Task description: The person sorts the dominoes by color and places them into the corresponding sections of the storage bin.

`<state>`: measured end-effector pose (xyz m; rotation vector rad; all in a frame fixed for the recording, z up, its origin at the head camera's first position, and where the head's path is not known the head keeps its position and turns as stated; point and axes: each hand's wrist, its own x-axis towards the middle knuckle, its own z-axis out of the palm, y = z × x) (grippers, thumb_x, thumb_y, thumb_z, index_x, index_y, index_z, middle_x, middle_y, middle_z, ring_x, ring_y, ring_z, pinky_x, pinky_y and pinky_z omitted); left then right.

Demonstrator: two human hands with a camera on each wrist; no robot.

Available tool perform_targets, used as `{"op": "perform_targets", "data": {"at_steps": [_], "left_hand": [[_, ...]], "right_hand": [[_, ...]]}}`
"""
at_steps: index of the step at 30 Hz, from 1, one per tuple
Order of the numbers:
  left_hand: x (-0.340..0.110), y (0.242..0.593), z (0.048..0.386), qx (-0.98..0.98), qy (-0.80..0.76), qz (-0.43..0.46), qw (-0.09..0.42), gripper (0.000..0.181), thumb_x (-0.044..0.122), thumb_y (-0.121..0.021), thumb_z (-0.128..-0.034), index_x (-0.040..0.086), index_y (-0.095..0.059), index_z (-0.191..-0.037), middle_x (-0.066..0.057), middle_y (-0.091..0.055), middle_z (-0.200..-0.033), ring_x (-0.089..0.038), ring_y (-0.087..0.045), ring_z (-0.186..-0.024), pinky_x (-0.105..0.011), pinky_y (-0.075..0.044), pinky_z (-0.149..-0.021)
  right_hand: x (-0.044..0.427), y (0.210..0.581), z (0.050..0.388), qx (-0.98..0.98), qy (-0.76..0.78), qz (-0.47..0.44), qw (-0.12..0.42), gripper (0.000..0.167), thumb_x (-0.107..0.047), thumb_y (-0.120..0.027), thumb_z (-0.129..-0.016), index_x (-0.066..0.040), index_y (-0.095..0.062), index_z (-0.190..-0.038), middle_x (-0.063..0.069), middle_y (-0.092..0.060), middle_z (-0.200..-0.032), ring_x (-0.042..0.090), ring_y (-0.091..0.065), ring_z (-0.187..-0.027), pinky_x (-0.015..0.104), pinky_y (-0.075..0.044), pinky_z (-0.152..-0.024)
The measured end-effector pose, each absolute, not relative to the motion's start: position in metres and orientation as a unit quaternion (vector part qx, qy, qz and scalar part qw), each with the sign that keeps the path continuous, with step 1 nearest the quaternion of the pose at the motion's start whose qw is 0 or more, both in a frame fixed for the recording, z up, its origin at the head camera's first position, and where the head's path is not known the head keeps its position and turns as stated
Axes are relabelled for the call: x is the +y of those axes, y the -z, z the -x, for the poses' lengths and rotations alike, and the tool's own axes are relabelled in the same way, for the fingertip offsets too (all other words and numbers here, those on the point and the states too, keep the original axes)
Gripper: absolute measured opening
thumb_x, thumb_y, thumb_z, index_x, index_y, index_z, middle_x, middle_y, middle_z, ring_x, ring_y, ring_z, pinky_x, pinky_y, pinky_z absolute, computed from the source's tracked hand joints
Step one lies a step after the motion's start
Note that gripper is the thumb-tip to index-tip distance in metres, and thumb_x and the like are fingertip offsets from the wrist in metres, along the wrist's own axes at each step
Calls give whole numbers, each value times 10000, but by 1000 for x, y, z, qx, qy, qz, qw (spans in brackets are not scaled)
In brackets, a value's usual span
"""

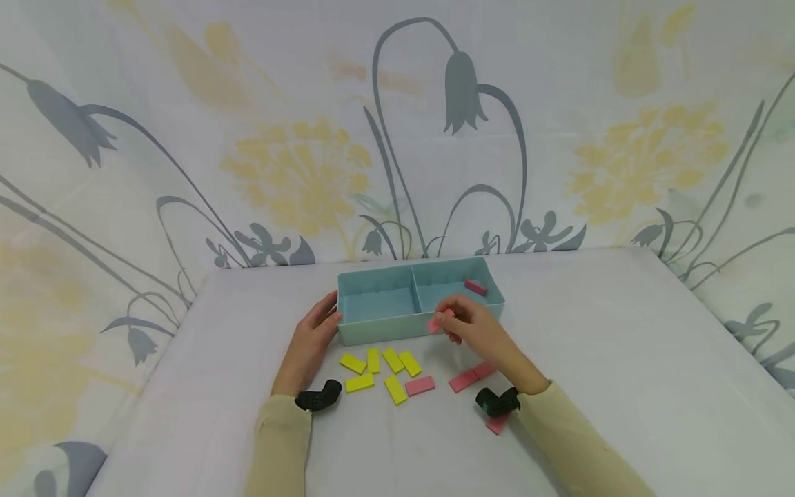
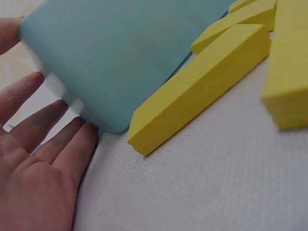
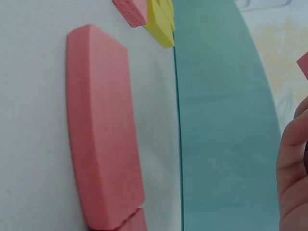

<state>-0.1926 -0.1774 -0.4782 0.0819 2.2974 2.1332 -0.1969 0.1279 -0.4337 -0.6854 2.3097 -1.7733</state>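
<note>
A light blue two-compartment box (image 1: 379, 333) stands on the table. My left hand (image 1: 310, 345) rests at its left end, straight fingertips touching the wall, as the left wrist view shows. In front of the box, my right hand (image 1: 475, 328) pinches a pink block (image 1: 434, 324) between thumb and fingers, level with the front wall. In the right wrist view a corner of that pink block (image 3: 304, 65) shows at the right edge. Another pink block (image 1: 475, 287) lies in the right compartment; the left compartment holds nothing.
Several yellow blocks (image 1: 395, 389) lie in front of the box. Next to them is a pink block (image 1: 420, 385); two more pink blocks (image 1: 463, 380) lie end to end under the right forearm. One pink block (image 1: 497, 424) is partly hidden by the right wrist camera (image 1: 497, 402).
</note>
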Motion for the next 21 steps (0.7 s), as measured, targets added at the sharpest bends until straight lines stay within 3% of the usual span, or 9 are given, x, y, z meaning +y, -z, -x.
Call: {"op": "perform_targets", "data": {"at_steps": [10, 16, 21], "left_hand": [[-179, 474, 192, 714, -699, -31, 13, 513, 285, -523, -903, 208, -342, -1377, 42, -314, -1412, -123, -295, -1274, -371, -274, -1038], [-179, 474, 192, 720, -693, -34, 4, 512, 300, -521, -902, 213, -346, -1376, 35, -325, -1407, -107, -312, -1261, -369, -284, -1033], [-178, 476, 189, 736, -677, -26, 1, 495, 329, -507, -905, 253, -352, -1369, 65, -343, -1392, -101, -326, -1253, -355, -307, -1020]], "right_hand": [[130, 426, 204, 763, 617, 192, -11, 222, -322, -525, -898, -118, -555, -977, 116, -505, -730, 234, -467, -605, 396, -439, -533], [130, 423, 208, 764, 620, 173, -55, 243, -343, -535, -887, -118, -555, -977, 121, -503, -732, 286, -468, -635, 345, -442, -527], [130, 422, 211, 762, 620, 173, -65, 230, -325, -533, -892, -112, -562, -974, 126, -503, -719, 289, -466, -620, 392, -438, -525]]}}
